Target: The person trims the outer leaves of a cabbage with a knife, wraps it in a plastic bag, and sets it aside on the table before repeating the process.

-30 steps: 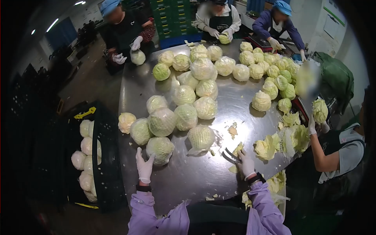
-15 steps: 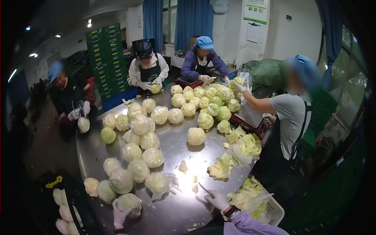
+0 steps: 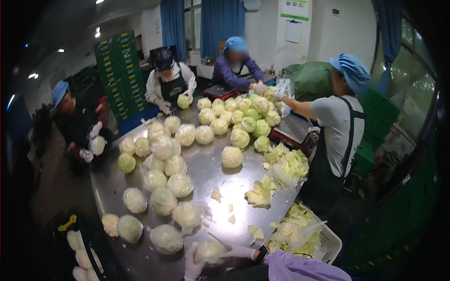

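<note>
A film-wrapped cabbage (image 3: 209,251) lies at the near edge of the steel table. My left hand (image 3: 193,263) cups its left side, with the thumb up and the fingers partly hidden. My right hand (image 3: 238,251), gloved in white like the left, is at the cabbage's right side. A thin knife (image 3: 218,240) juts from the right hand over the top of the cabbage; its handle is hidden. Just left of my left hand sits another wrapped cabbage (image 3: 166,239). Behind is a wrapped cabbage (image 3: 186,215) with loose film.
Many cabbages cover the steel table's (image 3: 211,168) left and far sides. Loose leaves (image 3: 260,192) lie at right, above a white basket (image 3: 332,243) of trimmings. A green crate (image 3: 70,229) stands lower left. Several co-workers stand around the table; one purple sleeve (image 3: 255,70) reaches across the back.
My left hand has moved right along the near edge and is now on a cabbage there. My right hand has come left and down to it. The cabbages at lower left have shifted.
</note>
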`<action>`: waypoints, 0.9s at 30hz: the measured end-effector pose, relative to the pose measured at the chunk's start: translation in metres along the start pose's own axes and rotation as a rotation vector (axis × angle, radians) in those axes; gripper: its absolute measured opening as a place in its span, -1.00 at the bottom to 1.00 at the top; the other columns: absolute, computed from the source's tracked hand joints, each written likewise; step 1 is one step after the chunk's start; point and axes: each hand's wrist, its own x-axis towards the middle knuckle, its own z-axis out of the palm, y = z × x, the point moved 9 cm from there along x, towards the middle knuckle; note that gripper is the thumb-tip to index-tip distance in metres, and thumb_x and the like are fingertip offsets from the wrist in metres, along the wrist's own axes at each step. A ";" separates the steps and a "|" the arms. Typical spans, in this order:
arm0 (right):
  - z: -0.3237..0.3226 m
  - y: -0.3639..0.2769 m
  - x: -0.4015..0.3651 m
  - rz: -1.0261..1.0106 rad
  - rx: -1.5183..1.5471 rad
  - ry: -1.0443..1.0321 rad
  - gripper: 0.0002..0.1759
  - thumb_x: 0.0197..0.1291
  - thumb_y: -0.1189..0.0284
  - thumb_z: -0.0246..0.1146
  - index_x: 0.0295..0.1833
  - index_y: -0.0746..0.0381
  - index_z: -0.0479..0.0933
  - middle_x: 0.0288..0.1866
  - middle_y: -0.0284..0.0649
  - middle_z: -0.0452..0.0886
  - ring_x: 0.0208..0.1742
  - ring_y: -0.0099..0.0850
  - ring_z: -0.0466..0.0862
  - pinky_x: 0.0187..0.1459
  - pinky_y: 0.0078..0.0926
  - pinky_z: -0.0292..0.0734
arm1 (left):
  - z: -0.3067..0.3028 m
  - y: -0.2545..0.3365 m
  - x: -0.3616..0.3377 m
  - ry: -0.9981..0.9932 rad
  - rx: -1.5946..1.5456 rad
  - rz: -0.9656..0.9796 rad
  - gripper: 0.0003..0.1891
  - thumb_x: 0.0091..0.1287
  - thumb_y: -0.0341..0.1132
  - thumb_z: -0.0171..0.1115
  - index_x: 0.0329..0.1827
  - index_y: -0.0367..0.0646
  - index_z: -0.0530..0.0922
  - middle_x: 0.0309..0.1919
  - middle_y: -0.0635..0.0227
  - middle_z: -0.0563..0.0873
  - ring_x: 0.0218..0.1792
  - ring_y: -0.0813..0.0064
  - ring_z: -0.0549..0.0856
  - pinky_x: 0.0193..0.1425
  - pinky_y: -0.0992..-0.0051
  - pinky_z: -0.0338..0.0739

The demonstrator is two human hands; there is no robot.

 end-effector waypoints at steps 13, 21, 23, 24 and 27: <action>0.000 -0.042 -0.047 -0.170 0.119 0.040 -0.11 0.15 0.47 0.37 0.54 0.17 0.06 0.25 -0.29 0.46 -0.16 -0.66 0.50 -0.09 -0.64 0.51 | 0.000 0.040 -0.019 -0.040 0.093 -0.202 0.04 -0.06 -0.18 0.60 0.45 -0.24 0.12 0.34 0.05 0.34 0.37 0.14 0.34 0.42 0.26 0.25; -0.006 -0.014 -0.043 -0.069 0.257 0.119 -0.38 0.22 0.49 0.30 0.39 0.26 0.30 0.11 -0.30 0.55 0.01 -0.63 0.55 0.05 -0.61 0.49 | -0.006 0.031 -0.033 0.032 0.240 0.061 -0.02 -0.16 -0.05 0.64 0.33 -0.15 0.26 0.32 0.02 0.35 0.33 0.04 0.37 0.37 0.23 0.30; -0.013 -0.015 -0.050 -0.022 0.204 0.088 -0.44 0.24 0.48 0.28 0.36 0.26 0.34 0.06 -0.31 0.58 -0.02 -0.61 0.57 0.01 -0.61 0.52 | -0.003 0.026 -0.038 0.011 0.209 0.037 0.01 -0.18 -0.03 0.64 0.34 -0.16 0.26 0.33 0.02 0.33 0.34 0.04 0.36 0.37 0.23 0.30; -0.013 -0.016 -0.056 0.085 0.198 0.048 -0.46 0.27 0.47 0.25 0.35 0.26 0.33 0.01 -0.31 0.59 -0.07 -0.61 0.59 -0.07 -0.62 0.55 | -0.004 0.023 -0.037 0.076 0.111 -0.093 0.04 -0.21 -0.03 0.65 0.35 -0.17 0.25 0.34 0.03 0.31 0.34 0.05 0.35 0.37 0.23 0.30; -0.015 0.001 -0.069 0.176 0.321 0.086 -0.49 0.32 0.45 0.21 0.35 0.26 0.30 -0.07 -0.32 0.60 -0.18 -0.60 0.62 -0.22 -0.66 0.57 | 0.008 0.017 -0.034 0.051 0.051 -0.289 0.08 -0.23 0.01 0.65 0.37 -0.22 0.24 0.34 0.03 0.28 0.35 0.05 0.32 0.38 0.22 0.30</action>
